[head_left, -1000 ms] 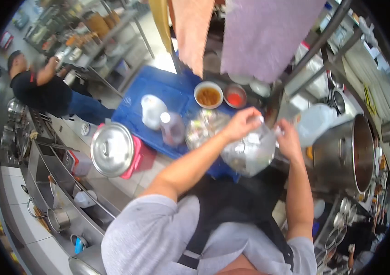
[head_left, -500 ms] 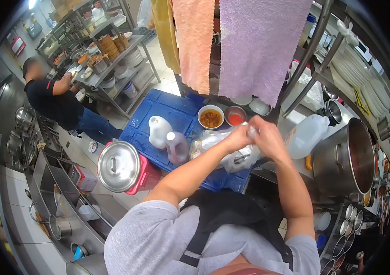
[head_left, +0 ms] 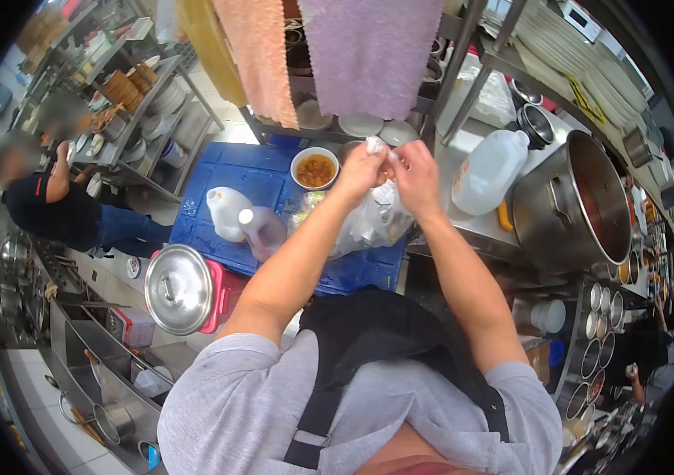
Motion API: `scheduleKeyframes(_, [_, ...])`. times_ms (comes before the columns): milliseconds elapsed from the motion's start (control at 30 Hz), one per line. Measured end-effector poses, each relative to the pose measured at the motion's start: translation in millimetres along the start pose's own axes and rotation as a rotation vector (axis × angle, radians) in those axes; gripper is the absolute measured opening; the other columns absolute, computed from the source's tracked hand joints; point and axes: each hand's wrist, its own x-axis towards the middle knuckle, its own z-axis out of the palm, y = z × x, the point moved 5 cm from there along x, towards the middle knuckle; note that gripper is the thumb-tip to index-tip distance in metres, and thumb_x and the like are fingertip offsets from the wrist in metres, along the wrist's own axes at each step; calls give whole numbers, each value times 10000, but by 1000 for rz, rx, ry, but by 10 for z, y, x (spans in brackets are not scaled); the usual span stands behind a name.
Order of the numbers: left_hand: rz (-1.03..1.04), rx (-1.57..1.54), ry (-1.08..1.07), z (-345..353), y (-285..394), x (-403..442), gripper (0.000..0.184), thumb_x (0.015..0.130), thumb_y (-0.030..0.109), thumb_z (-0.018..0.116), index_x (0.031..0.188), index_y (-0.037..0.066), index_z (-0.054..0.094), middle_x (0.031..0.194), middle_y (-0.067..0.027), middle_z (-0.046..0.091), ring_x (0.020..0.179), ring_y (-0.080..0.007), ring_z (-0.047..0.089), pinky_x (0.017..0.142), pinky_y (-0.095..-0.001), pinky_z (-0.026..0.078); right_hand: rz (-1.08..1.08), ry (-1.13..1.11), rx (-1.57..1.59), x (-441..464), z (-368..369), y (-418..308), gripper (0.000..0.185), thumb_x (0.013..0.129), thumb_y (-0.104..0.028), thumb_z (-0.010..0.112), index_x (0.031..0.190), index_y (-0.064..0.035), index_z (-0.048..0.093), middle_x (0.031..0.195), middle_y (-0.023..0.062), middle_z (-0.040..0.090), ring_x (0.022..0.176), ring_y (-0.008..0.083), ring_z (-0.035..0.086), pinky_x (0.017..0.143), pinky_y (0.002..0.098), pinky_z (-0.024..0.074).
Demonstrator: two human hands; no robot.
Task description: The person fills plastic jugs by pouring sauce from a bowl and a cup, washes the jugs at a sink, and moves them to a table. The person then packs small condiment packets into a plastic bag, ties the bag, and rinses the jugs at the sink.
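My left hand [head_left: 362, 174] is closed on the gathered neck of a clear plastic bag [head_left: 375, 220], whose white, crumpled tip pokes out above the fingers. Right beside it, my right hand [head_left: 416, 178] pinches the same neck. The body of the bag hangs below both hands over the blue surface [head_left: 210, 170]; its contents are hard to make out. Behind my left hand stands a white bowl of brown soup [head_left: 315, 169]. Two jugs, a white one [head_left: 228, 212] and a purplish one [head_left: 262, 232], are left of my left forearm.
A lidded pot [head_left: 179, 289] and a pink container [head_left: 226, 294] stand at the left. At the right are a large clear jug [head_left: 489, 172] and a big steel pot [head_left: 571, 206]. Towels [head_left: 370, 55] hang ahead. A person in black [head_left: 60, 207] stands far left.
My hands, apart around the bag a second ago, have come together at its neck. The view has shifted, so the surroundings sit further left in the frame.
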Motion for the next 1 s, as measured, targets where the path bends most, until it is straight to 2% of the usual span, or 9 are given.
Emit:
scheduleKeyframes(200, [-88, 402, -37, -82, 206, -70, 36, 856, 25, 632, 861, 41, 601, 792, -39, 663, 609, -63, 509, 526, -225, 390, -218, -187, -142, -360, -125, -11, 124, 822, -92, 699, 905, -36, 626, 874, 101, 550, 784, 264, 582, 672, 351, 458])
scheduleKeyframes(267, [-54, 704, -156, -76, 254, -85, 71, 792, -21, 617, 832, 31, 591, 779, -55, 660, 656, -87, 540, 566, -270, 429, -129, -442, 165, -206, -125, 142, 157, 837, -133, 694, 951, -41, 637, 892, 79, 571, 797, 210, 584, 712, 324, 463])
scheduleKeyframes(367, [302, 1196, -333, 274, 709, -227, 187, 693, -50, 563, 853, 42, 591, 772, -127, 635, 754, -285, 640, 679, -377, 499, 313, -331, 415, 318, -172, 505, 231, 917, -192, 603, 1058, -18, 658, 894, 50, 679, 800, 131, 604, 762, 286, 490])
scheduleKeyframes(467, [752, 1422, -362, 381, 938, -224, 195, 688, -49, 563, 850, 51, 604, 822, -132, 633, 841, -332, 632, 706, -402, 517, 168, -649, 565, 564, 215, 534, 281, 902, -160, 634, 1157, -42, 643, 930, 38, 673, 818, 107, 599, 739, 271, 493])
scheduleKeyframes(600, [1003, 1242, 92, 172, 1219, -166, 260, 708, -70, 598, 934, 56, 623, 905, -97, 627, 797, -311, 647, 693, -367, 543, 360, -709, 955, 441, 496, 453, 294, 883, -111, 680, 1171, -72, 640, 943, 3, 641, 768, 72, 562, 687, 254, 482])
scheduleKeyframes(667, [878, 1116, 153, 3, 1057, -142, 245, 705, -79, 619, 920, 37, 625, 892, -105, 634, 789, -305, 653, 690, -354, 545, 324, -441, 1004, 433, 485, 531, 195, 895, -134, 675, 1077, -69, 647, 891, -10, 635, 760, 65, 562, 676, 240, 477])
scheduleKeyframes(800, [589, 779, 213, -126, 847, -234, 148, 726, -50, 682, 856, 2, 637, 849, -109, 666, 777, -278, 659, 687, -340, 536, 390, -358, 655, 385, 318, 443, 111, 884, -165, 657, 950, -79, 635, 764, -27, 597, 718, 83, 547, 632, 265, 459])
scheduleKeyframes(933, [769, 1026, 242, -206, 845, -316, 84, 805, 9, 707, 852, -4, 638, 898, -65, 679, 766, -94, 589, 708, -245, 484, -100, 13, -171, 504, 69, 285, 161, 869, -200, 552, 884, -42, 577, 837, 112, 620, 787, 322, 638, 670, 436, 490])
scheduleKeyframes(1000, [703, 953, 230, -269, 721, -403, 92, 811, 21, 715, 865, -4, 645, 914, -59, 681, 775, -85, 583, 717, -238, 475, -11, 10, -256, 526, 45, 387, 162, 900, -222, 514, 916, -65, 552, 924, 131, 613, 856, 406, 590, 733, 477, 479])
